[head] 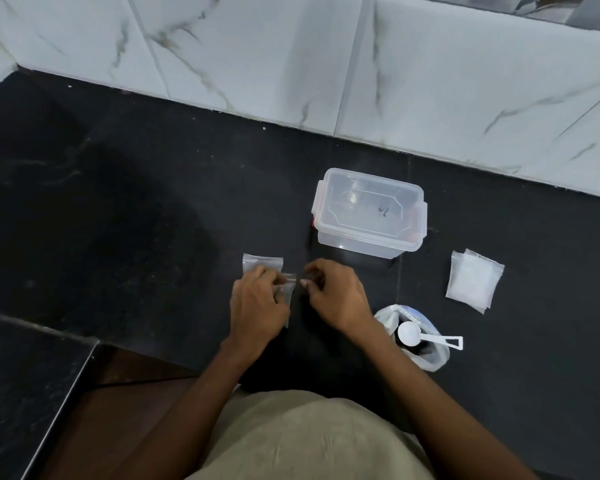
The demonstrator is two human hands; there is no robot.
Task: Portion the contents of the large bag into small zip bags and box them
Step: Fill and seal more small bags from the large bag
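Countertop (125, 209): a black stone worktop meets a white marble-look tiled wall (430, 84); a person stands at its near edge, both forearms reaching in.
Box (369, 213): a clear plastic container with clip-lock sides stands near the wall, lid on, just beyond the hands.
Large bag (426, 355): sits open-mouthed on the counter by the right forearm, dark contents showing inside; a white scoop (409, 331) lies across its mouth, handle pointing right.
Empty bags (473, 282): a small stack of clear zip bags lies well to the right of the box.
Left hand (257, 306): thumb and curled fingers pinch 1 side of a small zip bag (287, 289) held low over the counter; another small bag (262, 263) lies flat just beyond the knuckles.
Right hand (336, 292): fingers curled, tips drawn together close to the held bag's other side; whether they grip its edge cannot be told.
Step in hand: likely working the held bag's zip strip, opening or sealing, which cannot be told.
Doing it well: pinch each lip close to the strip, keep the bag upright so nothing spills, and run the seal fully from end to end before boxing.
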